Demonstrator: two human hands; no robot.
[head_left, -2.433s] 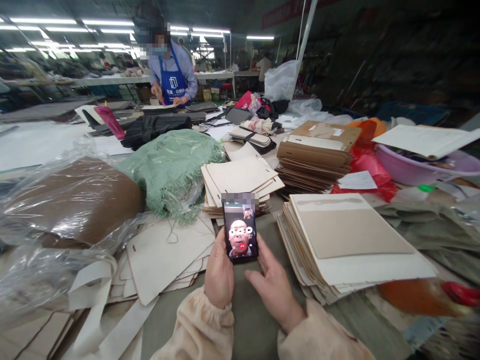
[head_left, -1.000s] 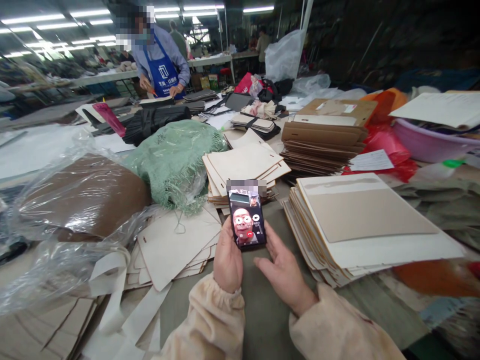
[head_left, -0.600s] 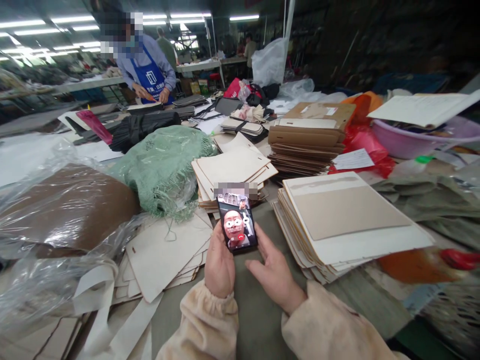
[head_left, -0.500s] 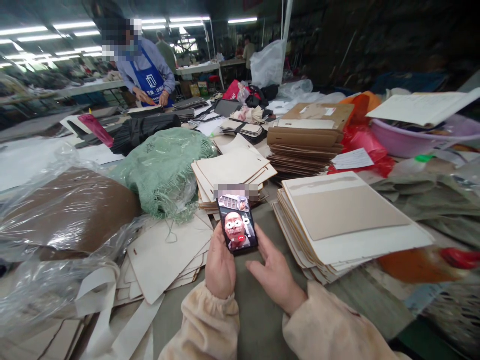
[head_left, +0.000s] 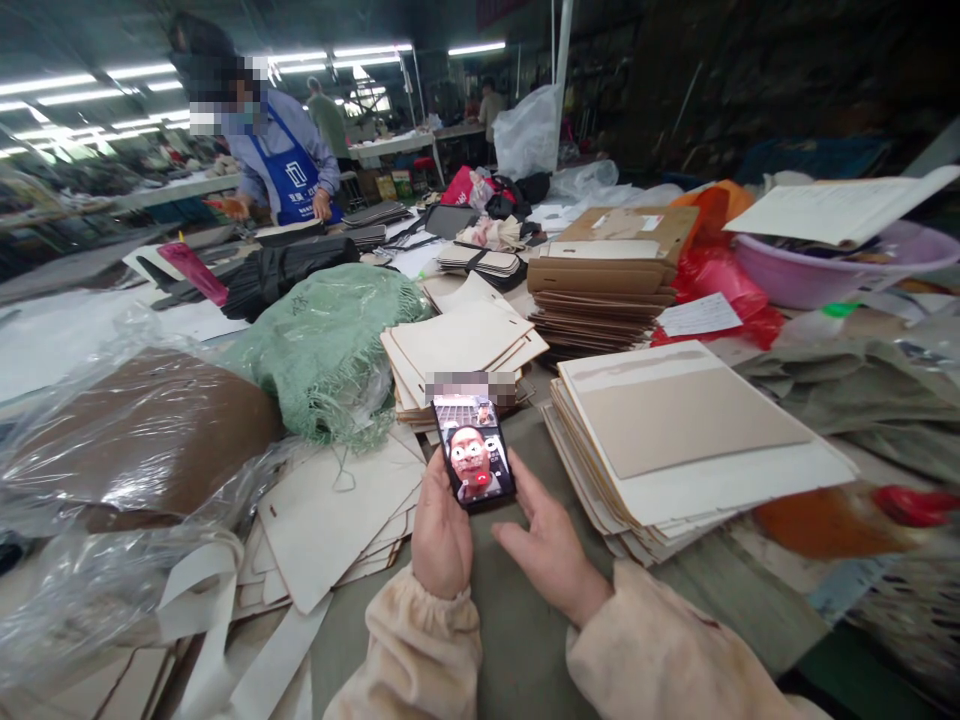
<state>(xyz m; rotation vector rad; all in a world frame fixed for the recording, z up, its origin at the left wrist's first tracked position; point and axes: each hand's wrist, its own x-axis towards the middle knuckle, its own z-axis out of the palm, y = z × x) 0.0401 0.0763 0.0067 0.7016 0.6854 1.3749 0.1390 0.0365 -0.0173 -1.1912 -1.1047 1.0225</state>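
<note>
Video call apparently on: left hand [head_left: 442, 540] grips phone [head_left: 476, 455], right hand [head_left: 555, 550] loosely spread along phone's right edge (thumb off); next calls for steadiness.

The phone [head_left: 475, 460] is black, both sleeves [head_left: 420, 650] beige, the bundle [head_left: 322, 345] green, the basin [head_left: 911, 252] lilac, the apron [head_left: 277, 165] blue with white logo [head_left: 297, 174].

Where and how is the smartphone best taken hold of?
Probably grip the smartphone by its two long edges, low down, coming from the near side: it is slim, its lit screen facing the viewer, so side grips leave that uncovered. The left hand and right hand sit along those edges.
</note>
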